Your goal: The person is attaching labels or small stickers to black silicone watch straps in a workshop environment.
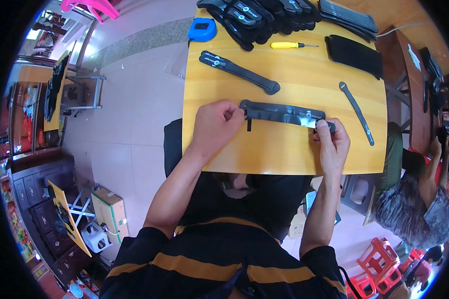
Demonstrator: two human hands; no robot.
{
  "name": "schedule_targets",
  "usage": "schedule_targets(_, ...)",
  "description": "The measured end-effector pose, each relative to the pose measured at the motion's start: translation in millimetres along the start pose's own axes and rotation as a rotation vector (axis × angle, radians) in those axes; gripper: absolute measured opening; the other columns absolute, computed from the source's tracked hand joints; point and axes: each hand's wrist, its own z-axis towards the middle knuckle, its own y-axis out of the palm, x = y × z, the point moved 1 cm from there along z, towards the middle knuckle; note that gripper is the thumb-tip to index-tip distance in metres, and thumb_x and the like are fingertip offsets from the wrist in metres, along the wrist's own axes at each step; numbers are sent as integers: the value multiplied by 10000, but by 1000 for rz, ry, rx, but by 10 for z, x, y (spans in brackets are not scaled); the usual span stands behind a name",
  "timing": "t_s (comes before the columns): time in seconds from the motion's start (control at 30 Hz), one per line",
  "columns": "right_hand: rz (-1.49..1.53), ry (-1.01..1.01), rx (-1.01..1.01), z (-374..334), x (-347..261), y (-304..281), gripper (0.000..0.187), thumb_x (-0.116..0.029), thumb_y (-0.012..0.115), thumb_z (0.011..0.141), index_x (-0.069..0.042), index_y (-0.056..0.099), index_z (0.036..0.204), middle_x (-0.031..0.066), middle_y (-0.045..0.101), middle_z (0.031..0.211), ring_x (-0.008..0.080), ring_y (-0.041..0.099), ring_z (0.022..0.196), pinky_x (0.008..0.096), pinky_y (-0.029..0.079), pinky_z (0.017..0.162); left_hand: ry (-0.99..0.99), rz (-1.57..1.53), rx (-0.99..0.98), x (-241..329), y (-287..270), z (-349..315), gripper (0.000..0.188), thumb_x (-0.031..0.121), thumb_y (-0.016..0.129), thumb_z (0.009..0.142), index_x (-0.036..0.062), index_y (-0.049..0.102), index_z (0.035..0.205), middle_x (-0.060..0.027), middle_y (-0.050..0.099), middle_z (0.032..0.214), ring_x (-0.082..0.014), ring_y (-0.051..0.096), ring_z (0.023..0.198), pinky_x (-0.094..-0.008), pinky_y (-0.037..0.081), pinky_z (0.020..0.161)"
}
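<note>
Both my hands are above the near part of a yellow wooden table (294, 157), with a black strap bundle (277, 111) stretched between them. My left hand (215, 128) is closed, its fingers pinching the looped left end, where a short dark tab hangs down. The thumb and fingers of my right hand (333, 142) are closed on the other end, near a pale printed mark and a shiny patch. Beyond it lies a similar black strap bundle (240, 74), slanted. To the right rests a single thin black strap (357, 114) with a slotted end.
At the far side sit a pile of black straps (257, 22), a blue tape measure (202, 30), a yellow-handled screwdriver (286, 45), a dark flat stack (348, 19) and a black fabric piece (354, 56). A person (416, 207) sits to the right near red stools (379, 261).
</note>
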Motion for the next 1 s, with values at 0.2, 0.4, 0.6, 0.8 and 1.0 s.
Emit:
schedule_targets(0.2,77,28,67,34,-14,88,174,-143,703,990,-27,651,871,-46,573,710,28,482,639,197,374,573,-37,40,-27,14,-22,29,172,98,712,911,-26,673,799,-5,608,632,-40,526,602,-245,420,553)
schedule_targets(0.4,-7,33,93,46,-13,97,168,-139,707,988,-30,654,872,-43,587,718,25,486,635,195,379,572,-61,87,-27,62,-25,72,183,151,720,892,-3,694,796,-82,648,647,-171,607,593,-323,472,572)
schedule_targets(0.6,35,44,98,44,14,110,183,-144,706,994,-25,649,867,-36,590,716,27,494,637,197,387,575,27,195,22,-14,16,82,182,180,729,869,13,711,796,-135,677,670,-259,666,604,-365,514,592)
schedule_targets(0.8,-9,18,100,48,3,114,187,-138,704,997,-31,639,859,-28,593,709,33,493,620,197,383,568,60,216,36,-29,27,86,181,180,733,864,14,706,796,-126,665,646,-248,660,568,-357,511,574)
schedule_targets(1.0,-10,6,99,50,8,132,182,-116,699,997,-38,630,848,-27,580,696,35,486,611,199,376,550,3,283,18,26,31,92,183,193,707,846,46,682,741,-149,682,692,-361,684,683,-463,546,656)
